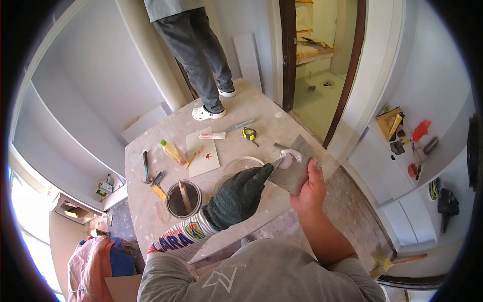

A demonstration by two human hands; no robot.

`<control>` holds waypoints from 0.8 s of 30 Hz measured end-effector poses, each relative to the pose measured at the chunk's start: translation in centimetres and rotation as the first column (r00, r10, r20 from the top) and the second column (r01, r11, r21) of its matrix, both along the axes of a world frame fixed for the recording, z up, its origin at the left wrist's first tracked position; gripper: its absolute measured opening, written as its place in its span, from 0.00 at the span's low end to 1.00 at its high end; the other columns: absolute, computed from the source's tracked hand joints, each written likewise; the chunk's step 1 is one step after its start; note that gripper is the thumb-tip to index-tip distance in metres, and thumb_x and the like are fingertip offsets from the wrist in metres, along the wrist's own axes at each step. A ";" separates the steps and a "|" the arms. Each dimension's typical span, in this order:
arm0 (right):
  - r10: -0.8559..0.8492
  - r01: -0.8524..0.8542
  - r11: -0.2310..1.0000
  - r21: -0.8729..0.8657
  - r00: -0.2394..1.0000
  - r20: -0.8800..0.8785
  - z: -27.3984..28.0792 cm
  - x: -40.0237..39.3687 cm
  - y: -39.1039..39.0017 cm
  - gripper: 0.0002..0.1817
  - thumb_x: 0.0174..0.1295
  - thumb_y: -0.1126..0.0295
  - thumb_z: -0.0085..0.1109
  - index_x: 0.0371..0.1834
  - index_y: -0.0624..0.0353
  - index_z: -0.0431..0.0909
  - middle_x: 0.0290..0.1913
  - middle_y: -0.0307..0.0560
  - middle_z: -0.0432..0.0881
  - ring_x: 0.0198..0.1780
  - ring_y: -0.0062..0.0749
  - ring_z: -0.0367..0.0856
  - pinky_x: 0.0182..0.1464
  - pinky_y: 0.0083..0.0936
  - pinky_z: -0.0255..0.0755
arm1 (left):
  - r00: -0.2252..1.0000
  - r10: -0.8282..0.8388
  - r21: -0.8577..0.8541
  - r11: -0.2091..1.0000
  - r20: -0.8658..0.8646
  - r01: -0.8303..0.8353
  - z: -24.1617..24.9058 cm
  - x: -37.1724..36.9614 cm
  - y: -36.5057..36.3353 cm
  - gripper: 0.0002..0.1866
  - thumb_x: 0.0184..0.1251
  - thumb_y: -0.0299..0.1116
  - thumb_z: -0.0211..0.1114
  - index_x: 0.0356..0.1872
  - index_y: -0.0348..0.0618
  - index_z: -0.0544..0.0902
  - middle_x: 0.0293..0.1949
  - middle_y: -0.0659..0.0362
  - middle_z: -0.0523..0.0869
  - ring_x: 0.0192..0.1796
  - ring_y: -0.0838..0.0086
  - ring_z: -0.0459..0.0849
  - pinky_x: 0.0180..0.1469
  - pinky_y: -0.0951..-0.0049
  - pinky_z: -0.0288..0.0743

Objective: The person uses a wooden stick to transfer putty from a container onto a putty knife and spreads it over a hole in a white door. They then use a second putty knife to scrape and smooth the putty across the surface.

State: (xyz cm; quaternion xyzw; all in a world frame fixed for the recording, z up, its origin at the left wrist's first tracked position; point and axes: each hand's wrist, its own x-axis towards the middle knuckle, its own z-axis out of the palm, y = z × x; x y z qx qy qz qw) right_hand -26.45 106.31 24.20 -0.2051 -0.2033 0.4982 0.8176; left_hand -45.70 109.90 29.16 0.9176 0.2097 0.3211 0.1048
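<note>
Trowel [296, 166]: flat grey metal plate, held up over the table's right side, tilted, with a blob of white putty [290, 157] on its upper edge. Right hand [310, 189], bare, grips the trowel from the right, thumb on top of the plate. Left hand [240, 196], in a dark glove, is closed on a small scraper [275, 163]; its blade tip touches the putty. Most of the scraper's handle is hidden in the glove.

Table [261, 108], dusty and stained, below both hands. Just under the gloved hand, a clear round tub [240, 165]. Left of it a dark bucket [183, 200] with a stick standing inside. Further left a hammer [146, 167] and a yellow-handled tool [158, 183]. Mid table: yellow bottle [173, 152], white card [203, 151] with red marks, white tube [212, 136], tape measure [249, 133].

Another person [201, 50] stands on the table's far end, grey trousers, white shoes. Brush [390, 261] lies lower right by the floor.
</note>
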 end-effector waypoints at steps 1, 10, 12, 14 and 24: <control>-0.006 0.006 1.000 0.011 1.000 0.006 0.0 0.7 -0.6 0.21 0.80 0.57 0.46 0.65 0.59 0.71 0.61 0.47 0.80 0.61 0.38 0.81 0.65 0.40 0.75 | 0.999 0.016 0.003 1.000 -0.030 -0.016 0.1 0.5 -0.6 0.32 0.57 0.20 0.67 0.67 0.35 0.74 0.54 0.42 0.84 0.53 0.49 0.85 0.54 0.56 0.82; 0.162 -0.161 0.979 0.126 0.987 -0.004 -0.1 6.6 -6.1 0.15 0.79 0.63 0.49 0.60 0.59 0.76 0.57 0.43 0.83 0.59 0.30 0.80 0.65 0.31 0.71 | 0.983 0.183 -0.121 0.975 -0.034 -0.186 -0.1 2.4 -3.9 0.20 0.66 0.26 0.64 0.60 0.39 0.81 0.49 0.48 0.86 0.49 0.54 0.86 0.53 0.61 0.81; 0.209 -0.209 0.973 0.101 0.978 0.002 -0.4 6.9 -6.7 0.15 0.79 0.62 0.50 0.60 0.60 0.74 0.57 0.44 0.82 0.59 0.30 0.80 0.64 0.31 0.72 | 0.978 0.200 -0.453 0.878 0.054 -0.154 0.2 2.7 -4.6 0.17 0.67 0.30 0.63 0.56 0.41 0.82 0.49 0.46 0.85 0.49 0.52 0.85 0.53 0.58 0.79; 0.205 -0.208 0.976 0.068 0.978 0.050 -0.8 7.1 -6.9 0.15 0.79 0.62 0.51 0.60 0.60 0.74 0.58 0.44 0.82 0.60 0.30 0.80 0.63 0.31 0.73 | 0.987 0.140 -0.456 0.886 0.080 -0.089 -0.3 2.6 -4.5 0.16 0.69 0.31 0.65 0.56 0.40 0.82 0.47 0.47 0.86 0.48 0.57 0.86 0.50 0.63 0.80; -0.020 0.021 1.000 -0.005 0.996 0.089 -0.1 6.0 -7.1 0.17 0.78 0.61 0.54 0.60 0.60 0.74 0.59 0.41 0.81 0.62 0.26 0.77 0.67 0.28 0.69 | 0.986 -0.033 -0.066 0.997 0.161 0.044 0.5 4.1 -5.9 0.23 0.61 0.23 0.66 0.60 0.39 0.82 0.51 0.47 0.86 0.51 0.55 0.86 0.54 0.60 0.80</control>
